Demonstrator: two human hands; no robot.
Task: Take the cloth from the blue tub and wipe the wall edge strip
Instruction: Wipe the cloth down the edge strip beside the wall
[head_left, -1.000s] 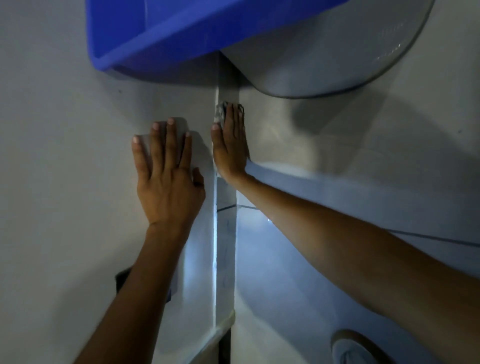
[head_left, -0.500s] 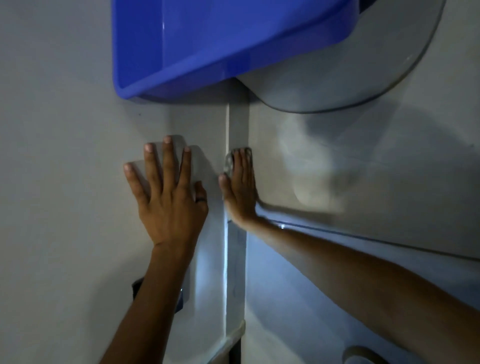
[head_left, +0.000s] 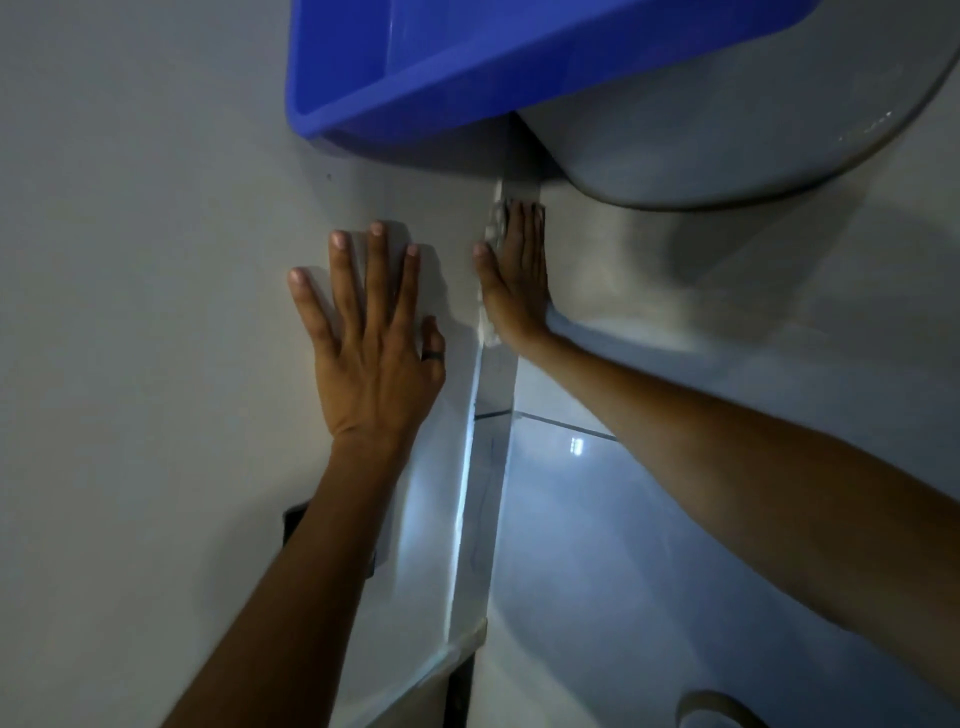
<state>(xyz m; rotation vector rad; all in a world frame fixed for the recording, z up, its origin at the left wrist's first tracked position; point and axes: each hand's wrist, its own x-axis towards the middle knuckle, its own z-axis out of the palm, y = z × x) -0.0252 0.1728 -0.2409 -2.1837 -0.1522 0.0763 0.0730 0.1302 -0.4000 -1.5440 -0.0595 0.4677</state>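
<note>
The wall edge strip (head_left: 480, 499) is a narrow glossy band running down the corner between two walls. My right hand (head_left: 517, 280) lies flat on the strip's upper part and presses a pale cloth (head_left: 493, 228) against it; the cloth shows only at the fingertips and beside the palm. Spread flat on the grey wall just left of the strip, my left hand (head_left: 371, 343) holds nothing and wears a dark ring on the thumb. The blue tub (head_left: 467, 67) hangs just above both hands, its inside mostly hidden.
A large pale rounded basin (head_left: 727, 130) sits right of the tub, above my right hand. Glossy tiles (head_left: 597, 545) cover the right wall. A dark small fitting (head_left: 296, 519) shows behind my left forearm, and a round object (head_left: 722, 712) lies at the bottom right.
My right hand slid down the strip with the cloth half a second ago and is now back up near the tub. My left hand stayed flat on the wall.
</note>
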